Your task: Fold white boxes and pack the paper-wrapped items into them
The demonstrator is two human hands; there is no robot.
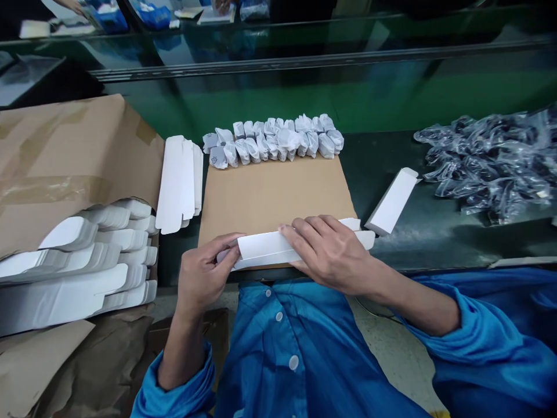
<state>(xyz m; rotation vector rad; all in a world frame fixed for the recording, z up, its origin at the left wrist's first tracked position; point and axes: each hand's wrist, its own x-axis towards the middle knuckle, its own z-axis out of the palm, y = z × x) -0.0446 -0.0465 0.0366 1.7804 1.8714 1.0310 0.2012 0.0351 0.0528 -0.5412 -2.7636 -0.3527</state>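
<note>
Fingers [224,241] of the left hand [195,278] pinch the left end of one white carton [265,247], thumb on the near side; those of the right hand [328,255] are closed around its right part, leaving the end flaps out. Something greyish [222,255] shows at the carton's left end, mostly hidden by the left thumb and forefinger, so I cannot tell what it is.

From the left: one big cardboard box [134,139] lies with its opening toward the near side, and in it are several stacks of flat white blanks [130,241], too many to count. Just right of the box, at least three more blanks [180,186] overlap on the dark green table [374,148].

Next, in the middle, is one cardboard sheet [278,191]; the held carton is over its near edge. Along the sheet's far edge stand two rows of wrapped pieces [287,139], roughly eleven in each, though they crowd together and the count is not sure.

Right of the sheet, one formed carton [394,200] lies slanting, a flap sticking out at its far end. Farthest right is one heap of clear bags [491,162] with dark contents, too tangled to count.
</note>
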